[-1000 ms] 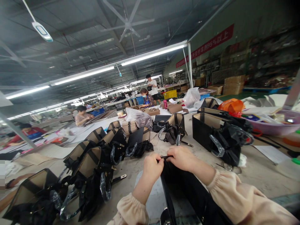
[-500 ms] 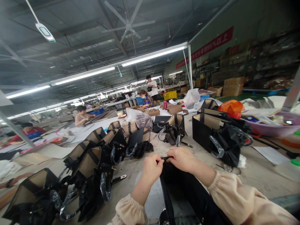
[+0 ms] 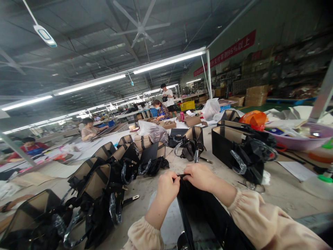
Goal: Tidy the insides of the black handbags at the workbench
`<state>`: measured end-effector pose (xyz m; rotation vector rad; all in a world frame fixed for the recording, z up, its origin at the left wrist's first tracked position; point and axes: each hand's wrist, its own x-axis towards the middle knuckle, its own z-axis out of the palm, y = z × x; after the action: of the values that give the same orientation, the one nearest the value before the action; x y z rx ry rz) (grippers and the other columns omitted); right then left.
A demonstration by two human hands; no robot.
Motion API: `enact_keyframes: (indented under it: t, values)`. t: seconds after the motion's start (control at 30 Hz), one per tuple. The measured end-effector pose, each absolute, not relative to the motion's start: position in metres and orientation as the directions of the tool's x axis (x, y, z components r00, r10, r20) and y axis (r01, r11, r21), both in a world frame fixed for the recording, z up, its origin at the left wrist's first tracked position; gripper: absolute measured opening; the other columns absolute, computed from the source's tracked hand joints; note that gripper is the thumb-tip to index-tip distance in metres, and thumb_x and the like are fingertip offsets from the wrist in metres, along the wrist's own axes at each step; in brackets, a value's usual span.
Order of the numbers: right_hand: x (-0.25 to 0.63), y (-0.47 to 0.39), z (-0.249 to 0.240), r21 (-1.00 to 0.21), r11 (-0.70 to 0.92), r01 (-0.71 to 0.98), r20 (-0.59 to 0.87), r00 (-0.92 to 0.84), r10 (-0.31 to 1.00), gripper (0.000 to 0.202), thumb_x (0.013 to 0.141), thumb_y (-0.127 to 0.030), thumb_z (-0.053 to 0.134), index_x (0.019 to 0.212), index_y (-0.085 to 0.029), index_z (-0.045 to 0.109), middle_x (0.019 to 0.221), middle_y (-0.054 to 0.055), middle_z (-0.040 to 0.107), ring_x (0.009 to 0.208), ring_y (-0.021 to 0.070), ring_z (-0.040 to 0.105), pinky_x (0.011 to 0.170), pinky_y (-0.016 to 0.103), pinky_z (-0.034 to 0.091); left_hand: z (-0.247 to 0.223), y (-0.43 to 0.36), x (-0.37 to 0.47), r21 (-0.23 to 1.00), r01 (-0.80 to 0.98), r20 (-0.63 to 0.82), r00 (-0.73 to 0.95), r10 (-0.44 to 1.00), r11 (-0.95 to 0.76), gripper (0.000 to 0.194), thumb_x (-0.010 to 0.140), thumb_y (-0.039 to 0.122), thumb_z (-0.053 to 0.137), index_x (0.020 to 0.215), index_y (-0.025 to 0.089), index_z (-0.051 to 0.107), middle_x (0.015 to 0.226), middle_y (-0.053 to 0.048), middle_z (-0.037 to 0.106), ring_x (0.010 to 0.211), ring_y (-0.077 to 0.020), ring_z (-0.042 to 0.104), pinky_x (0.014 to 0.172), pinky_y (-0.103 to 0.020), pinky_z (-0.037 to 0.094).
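Directly before me a black handbag point(image 3: 210, 208) lies with its opening toward me, and its lower part runs out of the frame. My left hand point(image 3: 168, 185) pinches the far edge of this bag between thumb and fingers. Close on its right, my right hand point(image 3: 199, 177) grips the same edge, its fingertips curled over the black material. The two hands are nearly touching. What the fingertips press on is partly hidden. A pale sheet point(image 3: 168, 222) lies on the table beside the bag, under my left forearm.
Several unfinished black bags point(image 3: 96, 180) stand on the left, their handles wrapped in clear film. Another black bag point(image 3: 226, 146) stands on the right near a purple basin point(image 3: 299, 140). A co-worker's arm point(image 3: 15, 205) reaches in at the far left. Other people work farther back.
My hands keep their grip on the bag's edge with hardly any movement. The whole view has shifted slightly, so the surroundings appear a little farther left.
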<state>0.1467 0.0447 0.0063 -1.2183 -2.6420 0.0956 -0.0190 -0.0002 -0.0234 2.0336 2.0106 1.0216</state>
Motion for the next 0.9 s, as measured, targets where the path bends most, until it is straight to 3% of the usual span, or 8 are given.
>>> enact_keyframes:
  t: [0.57, 0.9]
  values:
    - [0.1464, 0.0388, 0.0119, -0.136, 0.652, 0.746, 0.169, -0.631, 0.757, 0.025, 0.088, -0.036, 0.049, 0.079, -0.023, 0.070, 0.088, 0.003, 0.068, 0.083, 0.0176, 0.063, 0.065, 0.025, 0.041, -0.0213, -0.0018, -0.0234, 0.541, 0.824, 0.381, -0.064, 0.922, -0.167, 0.011, 0.074, 0.013, 0.061, 0.065, 0.017, 0.063, 0.076, -0.003, 0.068, 0.076, -0.0168, 0.063, 0.072, -0.028, 0.046]
    - [0.1421, 0.0399, 0.0081, -0.121, 0.646, 0.753, 0.171, -0.625, 0.761, 0.027, 0.089, -0.035, 0.047, 0.083, -0.022, 0.070, 0.091, 0.005, 0.069, 0.084, 0.0188, 0.064, 0.070, 0.026, 0.043, -0.0198, -0.0014, -0.0184, 0.482, 0.871, 0.357, -0.097, 0.929, -0.095, 0.011, 0.077, 0.014, 0.058, 0.067, 0.017, 0.064, 0.074, -0.004, 0.068, 0.073, -0.0175, 0.062, 0.068, -0.028, 0.043]
